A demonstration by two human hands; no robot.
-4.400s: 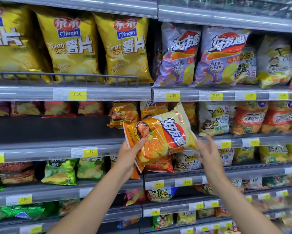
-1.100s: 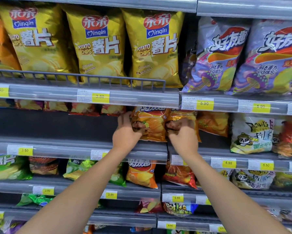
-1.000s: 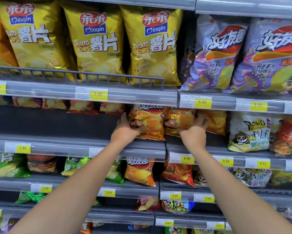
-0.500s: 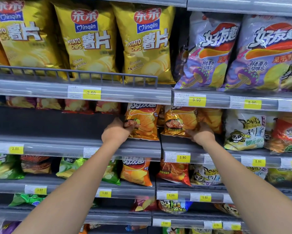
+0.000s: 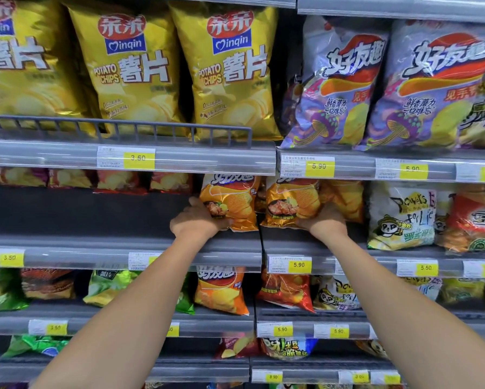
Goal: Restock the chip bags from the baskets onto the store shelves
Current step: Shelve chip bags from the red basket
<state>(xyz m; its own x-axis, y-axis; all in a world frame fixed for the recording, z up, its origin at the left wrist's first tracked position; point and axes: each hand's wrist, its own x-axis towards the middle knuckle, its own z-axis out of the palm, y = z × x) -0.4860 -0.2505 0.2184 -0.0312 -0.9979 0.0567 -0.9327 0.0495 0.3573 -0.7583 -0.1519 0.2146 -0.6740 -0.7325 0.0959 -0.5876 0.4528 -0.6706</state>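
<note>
Left hand point(image 5: 199, 221) and right hand point(image 5: 324, 221), on the long grey metal shelf point(image 5: 81, 242), each gripped a bottom corner: the left a glossy orange foil chip bag point(image 5: 233, 200), the right its matching twin bag point(image 5: 292, 200), presumably squaring both upright, fronts outward.

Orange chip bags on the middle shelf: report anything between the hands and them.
Nothing visible does. The left hand holds the left orange bag and the right hand holds the right orange bag, both already on the shelf.
</note>
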